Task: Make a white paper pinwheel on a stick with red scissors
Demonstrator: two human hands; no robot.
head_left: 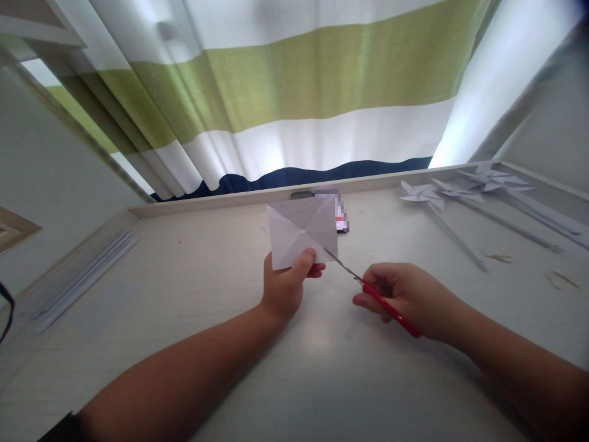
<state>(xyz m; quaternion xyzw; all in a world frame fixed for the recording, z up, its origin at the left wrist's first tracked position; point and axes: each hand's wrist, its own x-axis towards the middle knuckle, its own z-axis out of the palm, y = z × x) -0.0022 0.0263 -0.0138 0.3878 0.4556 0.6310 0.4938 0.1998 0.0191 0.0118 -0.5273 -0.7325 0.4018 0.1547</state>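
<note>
Plainly, left fingers [304, 263] pinch creased paper [297, 218] while right fingers [376, 272] grip red-handled scissors [391, 309] at its corner.

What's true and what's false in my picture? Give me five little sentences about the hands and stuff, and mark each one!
1. The left hand holds creased paper. True.
2. The right hand holds red-handled scissors. True.
3. The scissors are far away from the paper. False: their blades reach it.
4. Toy cars lie over on the right. False: paper pinwheels lie there.
5. The curtain has green and white bands. True.
</note>
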